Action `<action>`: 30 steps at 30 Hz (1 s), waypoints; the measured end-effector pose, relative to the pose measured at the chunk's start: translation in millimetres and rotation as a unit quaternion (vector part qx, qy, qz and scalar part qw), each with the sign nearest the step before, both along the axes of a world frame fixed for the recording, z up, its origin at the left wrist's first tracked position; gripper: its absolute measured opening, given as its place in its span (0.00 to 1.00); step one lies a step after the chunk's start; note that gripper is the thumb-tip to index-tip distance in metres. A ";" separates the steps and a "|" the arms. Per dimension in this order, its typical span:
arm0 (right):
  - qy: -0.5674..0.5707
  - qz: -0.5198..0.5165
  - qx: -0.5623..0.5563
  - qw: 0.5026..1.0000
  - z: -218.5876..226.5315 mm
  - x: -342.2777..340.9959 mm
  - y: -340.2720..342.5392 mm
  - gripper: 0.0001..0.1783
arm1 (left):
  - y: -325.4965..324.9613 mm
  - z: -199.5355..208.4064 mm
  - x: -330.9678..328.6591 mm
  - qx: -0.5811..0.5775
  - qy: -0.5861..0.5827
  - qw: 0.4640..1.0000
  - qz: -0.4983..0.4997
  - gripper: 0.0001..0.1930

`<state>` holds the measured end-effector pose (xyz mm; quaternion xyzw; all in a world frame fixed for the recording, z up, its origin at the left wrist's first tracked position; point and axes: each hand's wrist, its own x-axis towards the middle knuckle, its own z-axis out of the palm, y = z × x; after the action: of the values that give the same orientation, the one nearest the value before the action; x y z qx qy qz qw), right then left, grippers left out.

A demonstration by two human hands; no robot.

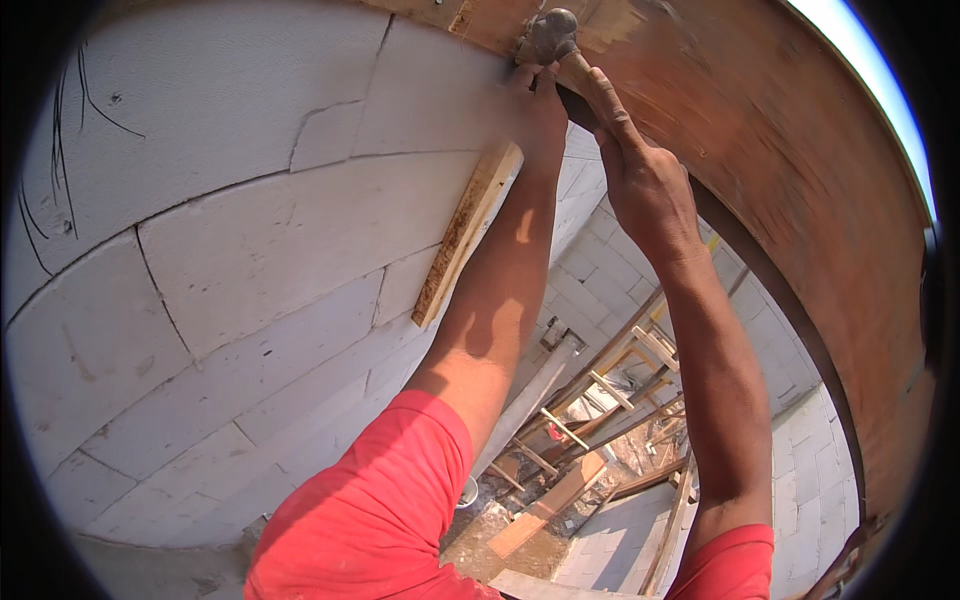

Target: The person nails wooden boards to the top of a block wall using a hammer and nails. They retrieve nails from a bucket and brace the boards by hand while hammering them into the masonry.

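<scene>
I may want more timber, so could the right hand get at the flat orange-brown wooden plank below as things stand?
Probably not: the right hand is raised, gripping the wooden-handled hammer with a grey metal head, while the plank lies well below, seemingly too far down.

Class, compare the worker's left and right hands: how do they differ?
The right hand grips the hammer handle, index finger extended along it; the left hand bunches its fingers near the hammer head. The left hand sits higher in the picture than the right. Both are bare.
</scene>
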<state>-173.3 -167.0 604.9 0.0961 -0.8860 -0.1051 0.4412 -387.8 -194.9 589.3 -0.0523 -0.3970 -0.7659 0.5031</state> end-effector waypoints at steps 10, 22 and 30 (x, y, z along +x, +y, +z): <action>0.037 -0.031 0.032 0.998 -1.3 1.9 -7.8 0.34 | 1.3 -5.1 10.6 0.010 0.026 0.997 -0.067 0.11; 0.068 0.037 0.015 0.997 2.1 -3.8 -10.3 0.34 | -11.7 -8.3 20.8 0.106 0.125 0.973 -0.163 0.24; 0.075 0.043 -0.025 0.996 -10.3 14.7 3.0 0.34 | 18.1 -34.5 69.5 0.115 -0.114 0.703 -0.692 0.42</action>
<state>-158.6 -164.0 594.6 0.1147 -0.8478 -0.0710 0.5128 -318.3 -176.8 554.8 -0.1661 -0.2123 -0.9385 -0.2157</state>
